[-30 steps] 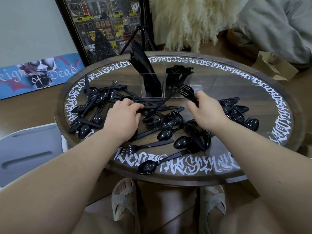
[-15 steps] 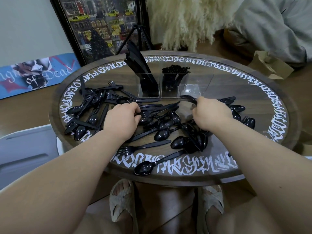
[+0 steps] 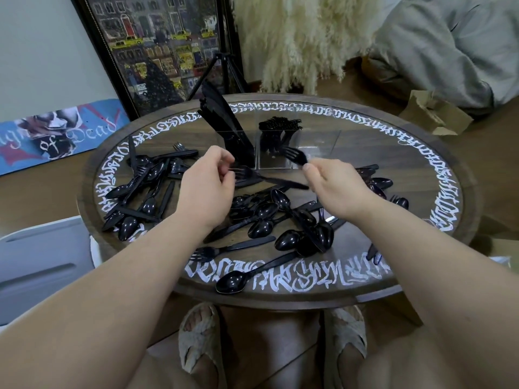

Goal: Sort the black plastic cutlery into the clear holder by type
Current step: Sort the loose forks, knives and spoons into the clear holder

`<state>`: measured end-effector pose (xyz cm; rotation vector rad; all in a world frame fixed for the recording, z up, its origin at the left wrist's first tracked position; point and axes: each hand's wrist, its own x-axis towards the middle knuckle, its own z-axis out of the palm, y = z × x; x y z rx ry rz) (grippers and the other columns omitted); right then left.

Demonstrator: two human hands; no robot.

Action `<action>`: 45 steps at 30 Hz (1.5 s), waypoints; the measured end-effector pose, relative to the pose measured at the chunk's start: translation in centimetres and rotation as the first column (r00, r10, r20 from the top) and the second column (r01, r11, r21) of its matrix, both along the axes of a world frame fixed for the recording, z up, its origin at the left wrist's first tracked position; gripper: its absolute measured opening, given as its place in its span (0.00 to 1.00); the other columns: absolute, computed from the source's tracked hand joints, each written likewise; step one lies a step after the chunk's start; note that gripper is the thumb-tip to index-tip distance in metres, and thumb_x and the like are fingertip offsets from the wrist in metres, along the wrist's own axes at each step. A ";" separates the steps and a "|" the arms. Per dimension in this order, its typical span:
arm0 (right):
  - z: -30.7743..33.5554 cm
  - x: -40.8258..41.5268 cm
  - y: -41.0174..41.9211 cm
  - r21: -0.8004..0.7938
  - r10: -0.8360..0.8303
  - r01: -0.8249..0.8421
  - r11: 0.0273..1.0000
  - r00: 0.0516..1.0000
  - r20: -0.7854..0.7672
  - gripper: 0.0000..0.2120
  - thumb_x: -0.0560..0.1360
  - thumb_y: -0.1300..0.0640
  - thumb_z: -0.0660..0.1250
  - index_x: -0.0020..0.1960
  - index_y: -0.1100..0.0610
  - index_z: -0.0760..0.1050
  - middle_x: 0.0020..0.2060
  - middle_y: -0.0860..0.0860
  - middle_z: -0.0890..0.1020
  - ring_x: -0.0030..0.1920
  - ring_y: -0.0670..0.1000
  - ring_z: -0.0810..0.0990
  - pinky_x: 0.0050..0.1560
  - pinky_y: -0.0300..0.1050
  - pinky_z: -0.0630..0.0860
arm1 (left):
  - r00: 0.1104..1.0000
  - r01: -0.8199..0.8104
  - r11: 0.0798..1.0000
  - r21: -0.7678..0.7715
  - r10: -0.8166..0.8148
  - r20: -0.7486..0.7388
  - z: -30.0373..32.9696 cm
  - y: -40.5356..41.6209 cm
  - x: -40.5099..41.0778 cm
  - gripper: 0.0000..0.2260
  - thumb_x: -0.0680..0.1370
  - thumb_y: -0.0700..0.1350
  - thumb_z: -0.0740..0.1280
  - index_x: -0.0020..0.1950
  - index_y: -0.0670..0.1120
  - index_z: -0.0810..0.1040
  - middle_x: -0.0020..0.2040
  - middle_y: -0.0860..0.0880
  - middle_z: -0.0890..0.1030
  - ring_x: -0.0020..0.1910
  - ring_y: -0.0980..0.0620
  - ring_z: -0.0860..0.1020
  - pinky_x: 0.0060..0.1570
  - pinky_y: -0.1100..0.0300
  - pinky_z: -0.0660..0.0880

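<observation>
Round table (image 3: pixel 421 153) with white lettering carries glossy black spoons (image 3: pixel 264 217). Clear holder (image 3: pixel 280 161) keeps knives (image 3: pixel 222 119) left, forks (image 3: pixel 279 127) middle. Left hand (image 3: pixel 206 186) and right hand (image 3: pixel 334 186) each pinch a fork (image 3: pixel 293 157); the left's handle blurs.

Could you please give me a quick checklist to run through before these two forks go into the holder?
1. Right hand grips a fork by its handle: ok.
2. Left hand holds a second fork: ok, though its fingers hide the exact grip.
3. Fork section of the clear holder identified, middle, forks already standing in it: ok.
4. Knives kept apart in the left section: ok.
5. Room left in the fork section: cannot tell.
</observation>
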<state>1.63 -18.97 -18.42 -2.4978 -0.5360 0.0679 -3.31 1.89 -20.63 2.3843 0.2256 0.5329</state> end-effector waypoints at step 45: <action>0.1 -0.5 1.5 0.771 0.175 0.384 0.508 0.831 -0.529 0.08 0.77 0.65 0.65 0.40 0.58 0.72 0.37 0.55 0.80 0.35 0.47 0.79 0.43 0.41 0.76 | 0.883 0.366 0.929 -0.060 -0.367 -0.292 0.0 -3.1 -0.4 0.09 0.79 0.48 0.64 0.60 0.54 0.75 0.45 0.58 0.79 0.48 0.55 0.77 0.53 0.58 0.72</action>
